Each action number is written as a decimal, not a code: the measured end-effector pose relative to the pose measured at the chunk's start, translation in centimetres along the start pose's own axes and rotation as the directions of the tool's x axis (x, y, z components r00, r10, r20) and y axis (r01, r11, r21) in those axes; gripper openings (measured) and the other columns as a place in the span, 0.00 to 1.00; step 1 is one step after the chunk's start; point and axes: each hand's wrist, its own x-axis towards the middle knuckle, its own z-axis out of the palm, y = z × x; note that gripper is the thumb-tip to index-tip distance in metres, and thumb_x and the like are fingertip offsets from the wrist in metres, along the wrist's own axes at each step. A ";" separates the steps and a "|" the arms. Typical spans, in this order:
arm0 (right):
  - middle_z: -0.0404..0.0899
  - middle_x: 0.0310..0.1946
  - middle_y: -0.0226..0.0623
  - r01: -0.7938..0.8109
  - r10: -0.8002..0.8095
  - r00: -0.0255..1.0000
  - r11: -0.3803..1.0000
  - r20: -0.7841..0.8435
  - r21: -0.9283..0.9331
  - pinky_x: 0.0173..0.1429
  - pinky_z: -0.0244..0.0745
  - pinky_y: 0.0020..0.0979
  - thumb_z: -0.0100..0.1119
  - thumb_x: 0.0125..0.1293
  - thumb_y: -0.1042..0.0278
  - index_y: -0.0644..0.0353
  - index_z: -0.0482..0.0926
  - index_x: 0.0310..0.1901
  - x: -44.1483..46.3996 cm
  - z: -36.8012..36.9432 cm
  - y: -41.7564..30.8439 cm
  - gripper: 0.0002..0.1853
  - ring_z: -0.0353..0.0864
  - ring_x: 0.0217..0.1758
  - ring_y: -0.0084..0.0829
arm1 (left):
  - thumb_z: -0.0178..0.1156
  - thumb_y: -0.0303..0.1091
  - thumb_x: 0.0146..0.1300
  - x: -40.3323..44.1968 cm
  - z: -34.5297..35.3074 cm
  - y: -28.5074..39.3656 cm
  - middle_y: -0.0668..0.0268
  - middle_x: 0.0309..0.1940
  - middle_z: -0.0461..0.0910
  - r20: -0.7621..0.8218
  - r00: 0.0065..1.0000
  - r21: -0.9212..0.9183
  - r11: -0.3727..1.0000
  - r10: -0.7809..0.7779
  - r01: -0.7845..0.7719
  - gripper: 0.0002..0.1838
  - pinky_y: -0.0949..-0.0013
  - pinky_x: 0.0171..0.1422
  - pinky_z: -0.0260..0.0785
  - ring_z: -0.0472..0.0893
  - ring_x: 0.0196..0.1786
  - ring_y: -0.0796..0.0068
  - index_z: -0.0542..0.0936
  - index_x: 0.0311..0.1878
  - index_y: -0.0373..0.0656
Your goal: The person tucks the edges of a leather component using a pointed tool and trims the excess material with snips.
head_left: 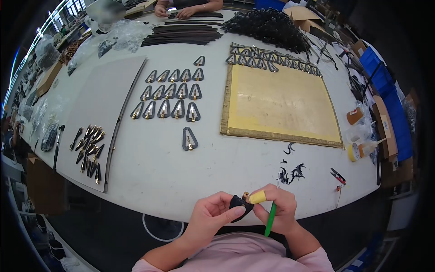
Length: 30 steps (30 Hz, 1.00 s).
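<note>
Close to my body, over the table's near edge, my left hand [212, 213] is closed on a black leather-like piece [241, 208] with a small gold metal fitting [246, 196] at its top. My right hand [281, 204] meets it from the other side, yellow tape [257, 196] wrapped round one finger. Tucked in that hand is a green-handled tool [270, 221], its thin metal tip pointing away from me. The right fingertips touch the piece near the fitting. Curled black scraps [291, 174] lie just beyond my right hand.
Triangular black pieces with gold fittings [165, 109] stand in rows mid-table. More line the far edge of a yellow board [281, 104]. Small black-and-gold parts [90, 147] lie on a grey sheet [97, 90] at left. Red-handled snips [338, 177] rest right. A co-worker's hands [186, 12] handle black strips opposite.
</note>
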 end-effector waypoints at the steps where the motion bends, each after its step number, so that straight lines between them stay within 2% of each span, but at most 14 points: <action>1: 0.84 0.34 0.41 -0.021 0.022 1.000 0.999 -0.003 0.040 0.40 0.77 0.27 0.60 0.49 0.89 0.64 0.79 0.37 -0.2 -0.2 0.0 0.13 0.83 0.34 0.31 | 0.64 0.18 0.59 0.0 0.5 -0.5 0.67 0.34 0.80 -0.005 1.000 0.004 1.000 -0.001 0.002 0.09 0.79 0.40 0.73 0.79 0.36 0.83 0.77 0.42 0.35; 3: 0.84 0.34 0.41 -0.040 0.041 0.999 0.996 -0.002 0.081 0.40 0.77 0.27 0.60 0.49 0.89 0.64 0.80 0.37 -0.8 -0.9 0.3 0.13 0.83 0.33 0.30 | 0.64 0.19 0.59 0.0 1.4 -1.7 0.67 0.35 0.80 -0.043 0.969 0.135 0.963 0.243 -0.235 0.08 0.80 0.40 0.72 0.79 0.36 0.83 0.77 0.41 0.35; 6: 0.84 0.35 0.42 0.017 -0.017 1.000 0.999 0.007 0.041 0.39 0.77 0.26 0.62 0.50 0.88 0.65 0.80 0.37 -1.6 -2.4 1.8 0.12 0.84 0.35 0.30 | 0.64 0.19 0.59 1.1 2.5 -3.5 0.68 0.34 0.80 -0.055 0.957 0.136 0.952 0.284 -0.275 0.08 0.80 0.40 0.71 0.78 0.36 0.84 0.77 0.40 0.36; 10: 0.84 0.36 0.42 -0.005 0.001 0.999 0.997 0.054 0.076 0.41 0.77 0.27 0.62 0.50 0.88 0.65 0.80 0.38 -2.1 -5.8 3.8 0.13 0.84 0.36 0.31 | 0.65 0.24 0.62 2.7 4.6 -5.6 0.69 0.35 0.80 -0.056 0.970 0.151 0.963 0.235 -0.224 0.08 0.78 0.45 0.69 0.76 0.39 0.85 0.78 0.43 0.35; 12: 0.83 0.36 0.39 -0.102 0.111 0.993 0.981 -0.044 0.167 0.40 0.77 0.26 0.66 0.52 0.84 0.61 0.81 0.41 -2.5 -7.0 4.2 0.14 0.84 0.35 0.31 | 0.65 0.26 0.62 3.6 5.9 -6.4 0.70 0.34 0.80 -0.065 0.989 0.085 0.989 0.130 -0.124 0.08 0.79 0.44 0.69 0.76 0.37 0.85 0.78 0.43 0.37; 16: 0.83 0.36 0.39 0.001 0.002 0.999 0.995 -0.034 0.099 0.40 0.77 0.26 0.66 0.51 0.84 0.61 0.81 0.41 -3.6 -9.5 5.5 0.15 0.84 0.35 0.31 | 0.64 0.27 0.63 4.8 7.6 -7.9 0.70 0.33 0.79 -0.039 0.999 0.021 0.999 0.032 -0.031 0.08 0.79 0.43 0.68 0.76 0.36 0.85 0.77 0.43 0.38; 18: 0.83 0.36 0.39 0.001 0.003 0.999 0.994 -0.035 0.113 0.40 0.77 0.26 0.66 0.51 0.84 0.61 0.81 0.41 -3.9 -10.0 5.8 0.15 0.84 0.35 0.31 | 0.64 0.27 0.64 5.3 7.8 -8.2 0.70 0.33 0.80 0.064 0.995 -0.030 0.996 -0.077 0.079 0.07 0.80 0.43 0.68 0.76 0.36 0.85 0.78 0.42 0.38; 22: 0.83 0.35 0.39 0.003 0.003 0.998 0.994 -0.057 0.112 0.39 0.77 0.26 0.66 0.50 0.84 0.62 0.81 0.41 -4.6 -10.0 6.1 0.15 0.84 0.34 0.32 | 0.63 0.28 0.64 5.4 7.9 -7.9 0.70 0.34 0.80 -0.004 0.996 -0.005 0.996 -0.094 0.094 0.06 0.79 0.43 0.68 0.76 0.37 0.86 0.78 0.42 0.37; 24: 0.83 0.35 0.40 0.006 0.000 0.998 0.994 -0.058 0.108 0.38 0.77 0.26 0.66 0.50 0.84 0.62 0.81 0.41 -4.7 -9.8 6.0 0.15 0.84 0.33 0.32 | 0.62 0.27 0.65 5.2 7.5 -7.7 0.70 0.34 0.80 0.010 1.000 0.136 0.991 0.007 -0.008 0.06 0.79 0.42 0.69 0.76 0.37 0.86 0.79 0.42 0.37; 26: 0.82 0.34 0.40 0.008 -0.003 0.999 0.995 -0.053 0.104 0.37 0.76 0.26 0.66 0.50 0.84 0.62 0.81 0.41 -4.6 -9.4 5.9 0.15 0.83 0.32 0.32 | 0.63 0.27 0.65 4.8 7.3 -7.4 0.70 0.33 0.80 0.002 0.999 0.172 0.984 0.037 -0.037 0.06 0.80 0.41 0.69 0.76 0.36 0.87 0.79 0.42 0.36; 28: 0.80 0.31 0.39 -0.014 0.012 1.000 0.997 0.026 0.076 0.34 0.74 0.27 0.65 0.50 0.85 0.62 0.80 0.41 -4.5 -9.2 5.9 0.15 0.81 0.30 0.32 | 0.63 0.26 0.65 4.3 6.8 -7.4 0.70 0.33 0.80 -0.006 0.998 0.208 0.977 0.058 -0.056 0.05 0.81 0.39 0.69 0.76 0.35 0.88 0.79 0.42 0.36; 30: 0.79 0.31 0.38 -0.001 -0.003 0.999 0.996 0.043 0.084 0.32 0.73 0.27 0.65 0.50 0.85 0.62 0.80 0.41 -4.4 -8.7 6.0 0.15 0.80 0.30 0.32 | 0.64 0.23 0.62 4.1 6.3 -7.6 0.67 0.31 0.81 -0.065 0.988 0.248 0.961 0.142 -0.122 0.04 0.77 0.36 0.71 0.78 0.32 0.83 0.79 0.39 0.35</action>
